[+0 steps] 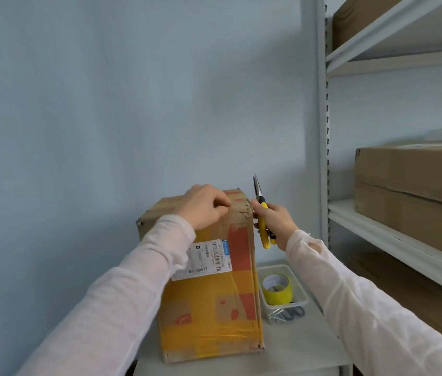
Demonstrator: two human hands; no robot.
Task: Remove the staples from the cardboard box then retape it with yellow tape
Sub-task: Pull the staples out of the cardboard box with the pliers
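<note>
On the small grey table [295, 346] near the wall stands the cardboard box [209, 294], upright on end, its near face covered in old yellowish film and carrying a white shipping label [203, 260]. Left hand [203, 206] lies on the box's top near edge, fingers curled, thumb and forefinger pinching at the cardboard; whether a staple sits between them is too small to tell. Right hand [276, 218], just right of the top right corner, grips the yellow-handled pliers [263, 229], nose closed and pointing up, off the box. That corner [244, 211] looks torn and ragged, with bare cardboard showing. Judgement: staple removal is under way along the top edge, not clearly finished; no staples can be made out with certainty. Yellow tape roll [278, 290] sits in a clear bin [302, 299] right of the box, beside scissors [294, 312], so retaping appears not yet begun. Grey shelving [323, 131] with other cartons stands to the right.
</note>
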